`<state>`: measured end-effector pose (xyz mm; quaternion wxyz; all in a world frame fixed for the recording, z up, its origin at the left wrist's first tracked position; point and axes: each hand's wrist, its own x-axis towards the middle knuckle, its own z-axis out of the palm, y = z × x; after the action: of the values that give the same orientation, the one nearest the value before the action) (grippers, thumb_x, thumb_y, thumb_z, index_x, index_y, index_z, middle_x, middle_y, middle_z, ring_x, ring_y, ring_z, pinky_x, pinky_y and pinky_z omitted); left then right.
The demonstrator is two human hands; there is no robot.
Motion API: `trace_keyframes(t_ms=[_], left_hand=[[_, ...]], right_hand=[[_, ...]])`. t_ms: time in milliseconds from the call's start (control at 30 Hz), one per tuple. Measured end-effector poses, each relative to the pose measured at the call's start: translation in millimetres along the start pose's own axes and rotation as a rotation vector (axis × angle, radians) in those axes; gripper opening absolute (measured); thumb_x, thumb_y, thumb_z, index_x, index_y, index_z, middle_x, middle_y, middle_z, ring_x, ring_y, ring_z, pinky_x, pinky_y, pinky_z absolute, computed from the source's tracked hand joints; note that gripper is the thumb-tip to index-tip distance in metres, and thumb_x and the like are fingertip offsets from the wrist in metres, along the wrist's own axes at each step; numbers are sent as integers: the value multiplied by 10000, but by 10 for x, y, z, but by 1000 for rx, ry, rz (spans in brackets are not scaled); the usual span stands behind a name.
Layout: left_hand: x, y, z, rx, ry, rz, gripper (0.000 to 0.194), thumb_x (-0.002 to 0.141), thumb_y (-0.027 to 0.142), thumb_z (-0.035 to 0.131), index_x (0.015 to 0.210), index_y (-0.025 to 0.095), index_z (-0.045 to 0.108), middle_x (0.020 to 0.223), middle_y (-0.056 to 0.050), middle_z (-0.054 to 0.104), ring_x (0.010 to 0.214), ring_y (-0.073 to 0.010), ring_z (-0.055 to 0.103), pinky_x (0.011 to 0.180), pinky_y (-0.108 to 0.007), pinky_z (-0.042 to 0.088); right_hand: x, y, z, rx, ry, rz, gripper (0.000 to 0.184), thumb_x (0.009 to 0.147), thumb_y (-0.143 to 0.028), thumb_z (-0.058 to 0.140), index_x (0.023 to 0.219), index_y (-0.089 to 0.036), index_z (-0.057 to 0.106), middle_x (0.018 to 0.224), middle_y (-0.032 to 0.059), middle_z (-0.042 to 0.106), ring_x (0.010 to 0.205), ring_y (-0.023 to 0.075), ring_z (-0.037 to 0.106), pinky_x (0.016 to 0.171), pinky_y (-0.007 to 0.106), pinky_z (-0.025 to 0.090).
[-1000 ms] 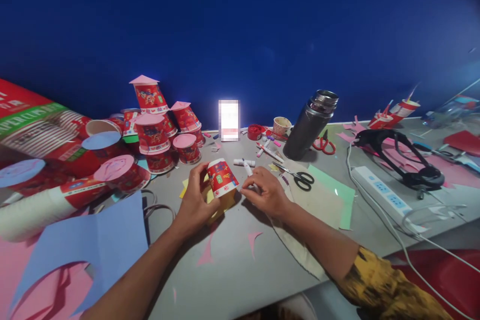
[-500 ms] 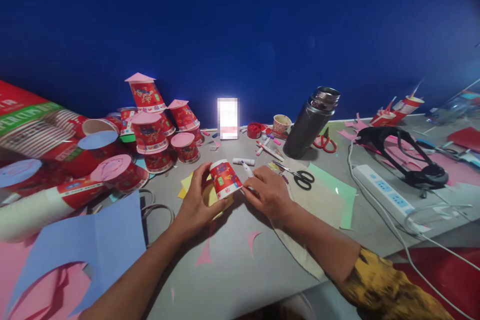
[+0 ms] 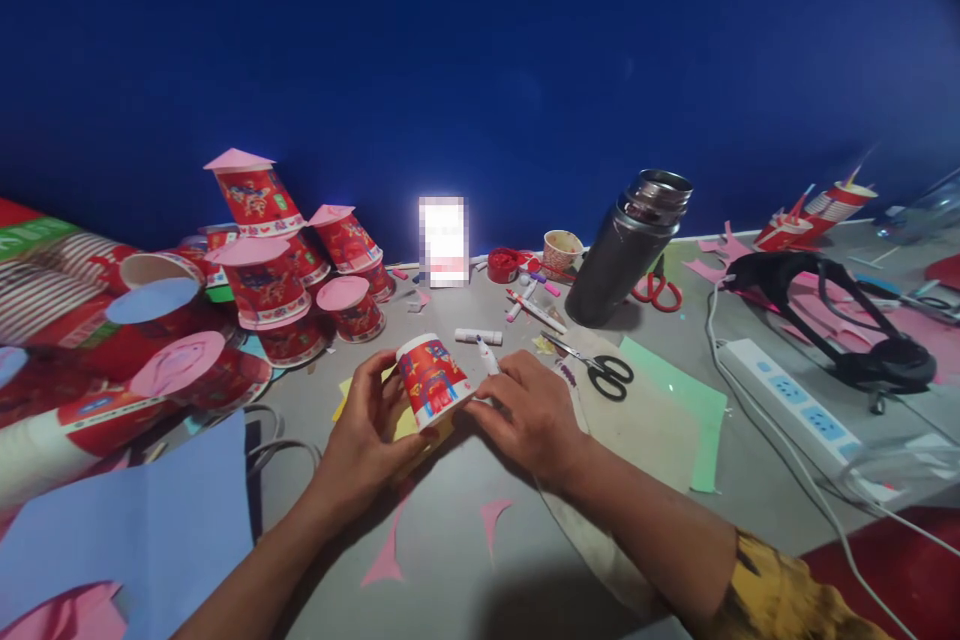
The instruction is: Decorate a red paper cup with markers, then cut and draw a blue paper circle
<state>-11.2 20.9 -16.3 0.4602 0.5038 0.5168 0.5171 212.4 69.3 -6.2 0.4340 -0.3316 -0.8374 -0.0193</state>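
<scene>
1. The red paper cup is tilted between the left hand and the right hand, over yellow paper on the desk.
2. The left hand grips the cup's left side.
3. The right hand pinches a white marker just beside its right edge.

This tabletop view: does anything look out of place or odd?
The dark metal flask stands uncapped, its mouth exposed, and pink paper scraps lie loose like stray offcuts. The red paper cup in the left hand is upside down and tilted, but looks undamaged.
</scene>
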Motion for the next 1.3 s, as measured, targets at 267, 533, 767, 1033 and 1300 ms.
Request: trace_keyframes(t_ms=[267,533,767,1033,1300], left_hand=[[-5,-16,10,4,-15,-4,805,750,412,920,1384,328,432,1555,-122,517,1484,-345,528,1243,-561,423],[-35,51,-55,189,-35,8,903,754,448,890,1519,361,418,1622,-139,462,1397,-390,585,1145,-657,499],[-33,317,-23,560,-8,157,713,778,490,838,1404,324,539,1439,-106,571,1312,-368,614,1091,-630,551],[79,329,-219,751,-48,402,906,785,274,768,1579,285,332,1502,-142,492,1418,-366,538,1103,-544,564],[102,132,-246,694,-26,400,833,768,148,665,1530,283,357,1480,-132,397,1446,-371,450,1167,-592,500]], right_hand=[[-3,61,18,-9,40,23,212,979,-235,667,767,-216,662,719,16,593,712,184,545,644,312,357],[10,-4,-59,-150,39,-146,228,986,-228,625,762,-204,658,775,49,643,750,206,541,684,338,381],[-44,-30,-21,-138,-5,-179,239,993,-242,630,757,-209,651,776,45,638,739,201,524,674,340,360],[-69,148,12,285,-113,-29,380,943,-357,703,1276,-196,616,947,64,653,858,240,608,761,359,508],[-102,201,-18,332,-253,20,744,847,-236,748,1523,-188,443,1189,133,670,1007,282,624,891,437,555]])
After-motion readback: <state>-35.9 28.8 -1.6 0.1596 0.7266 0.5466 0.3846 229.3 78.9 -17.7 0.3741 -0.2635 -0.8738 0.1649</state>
